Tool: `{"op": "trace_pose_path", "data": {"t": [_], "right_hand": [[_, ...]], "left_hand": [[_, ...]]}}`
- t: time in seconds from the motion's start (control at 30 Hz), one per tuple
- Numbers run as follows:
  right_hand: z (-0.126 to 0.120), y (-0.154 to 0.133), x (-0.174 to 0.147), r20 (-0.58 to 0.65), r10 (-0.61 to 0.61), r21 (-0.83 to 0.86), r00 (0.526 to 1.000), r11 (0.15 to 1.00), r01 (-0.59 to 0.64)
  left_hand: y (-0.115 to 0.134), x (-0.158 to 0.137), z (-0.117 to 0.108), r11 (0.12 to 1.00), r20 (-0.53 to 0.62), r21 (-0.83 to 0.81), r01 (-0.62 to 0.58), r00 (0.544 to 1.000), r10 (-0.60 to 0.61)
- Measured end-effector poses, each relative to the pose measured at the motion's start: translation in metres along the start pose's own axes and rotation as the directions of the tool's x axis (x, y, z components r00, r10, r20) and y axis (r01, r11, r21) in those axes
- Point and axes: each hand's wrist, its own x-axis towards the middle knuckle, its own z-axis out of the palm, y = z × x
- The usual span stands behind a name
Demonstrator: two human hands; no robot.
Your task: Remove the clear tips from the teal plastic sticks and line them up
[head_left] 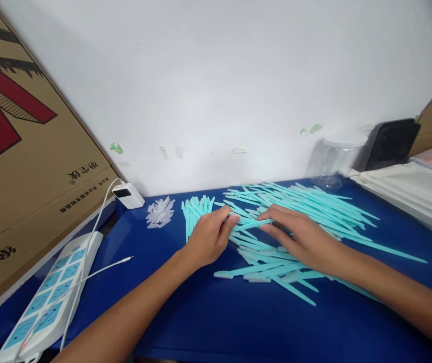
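Observation:
My left hand point(211, 234) and my right hand point(295, 234) meet over the middle of the blue table. Between them is a slim teal eyebrow razor point(254, 224), pinched at one end by my left thumb and forefinger and at the other by my right. Beneath and beyond my right hand spreads a large loose heap of similar teal razors point(314, 206), some with pale blade ends. More razors point(268, 269) lie crosswise in front. Just past my left hand sits a smaller, more lined-up bunch of razors point(196, 207). A small pile of translucent plastic covers point(160, 212) lies farther left.
At left are a white power strip point(51, 297), a cable point(106, 265) across it and a white device with a dark display point(128, 195). A clear jar point(334, 161) and a black object point(391, 143) stand back right. A cardboard box point(30, 151) and white wall point(216, 91) bound the table.

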Motion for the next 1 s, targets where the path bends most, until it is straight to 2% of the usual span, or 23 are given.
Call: {"op": "trace_pose_path", "data": {"t": [0.2, 0.33, 0.47, 0.67, 0.77, 0.83, 0.93, 1.0], "right_hand": [[-0.005, -0.004, 0.003, 0.047, 0.024, 0.060, 0.999, 0.998, -0.027], [-0.006, -0.003, 0.003, 0.068, 0.036, 0.068, 0.997, 0.997, -0.041], [-0.005, -0.004, 0.003, 0.069, 0.046, 0.094, 0.997, 0.994, -0.053], [-0.009, -0.008, 0.004, 0.047, 0.068, 0.131, 0.997, 0.989, -0.074], [-0.016, -0.002, 0.006, -0.017, 0.084, 0.109, 0.996, 0.991, -0.081], [-0.019, 0.004, 0.007, -0.065, 0.098, 0.089, 0.993, 0.992, -0.092], [-0.019, 0.008, 0.008, -0.100, 0.129, 0.085, 0.987, 0.989, -0.121], [-0.016, 0.008, 0.008, -0.085, 0.152, 0.099, 0.985, 0.985, -0.144]], "left_hand": [[0.001, 0.004, -0.005, 0.975, 0.044, -0.211, 0.072, 0.997, -0.064], [-0.004, 0.007, -0.011, 0.977, 0.105, -0.197, 0.077, 0.993, -0.057], [-0.004, 0.008, -0.012, 0.984, 0.111, -0.165, 0.058, 0.993, -0.040], [-0.007, 0.008, -0.016, 0.962, 0.121, -0.256, 0.100, 0.990, -0.071], [-0.028, 0.013, -0.036, 0.913, -0.009, -0.367, 0.180, 0.980, -0.197], [-0.043, 0.018, -0.052, 0.879, -0.142, -0.433, 0.198, 0.948, -0.284], [-0.054, 0.021, -0.060, 0.916, -0.292, -0.348, 0.198, 0.906, -0.307], [-0.049, 0.019, -0.051, 0.955, -0.332, -0.225, 0.191, 0.907, -0.259]]}}
